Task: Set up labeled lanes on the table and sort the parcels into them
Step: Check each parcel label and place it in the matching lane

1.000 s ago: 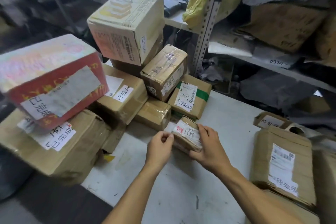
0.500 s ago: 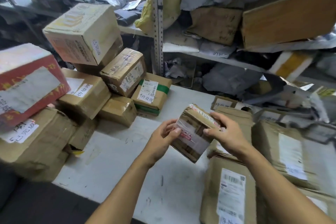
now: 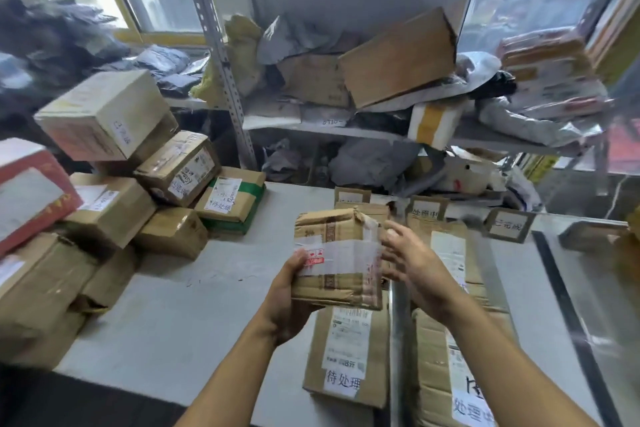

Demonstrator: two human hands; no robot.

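Small battered brown cardboard parcel wrapped in clear tape (image 3: 337,260), held up above the grey table (image 3: 194,315), over a flat brown parcel with a white shipping label (image 3: 346,354). Left hand (image 3: 287,298) gripping its lower left corner, thumb on the front face. Right hand (image 3: 412,267) just beside its right edge, fingers spread and relaxed, blurred; touching or not, cannot tell. Three cardboard lane signs (image 3: 507,225) standing along the far edge. Stacked brown boxes (image 3: 173,173) piled at left.
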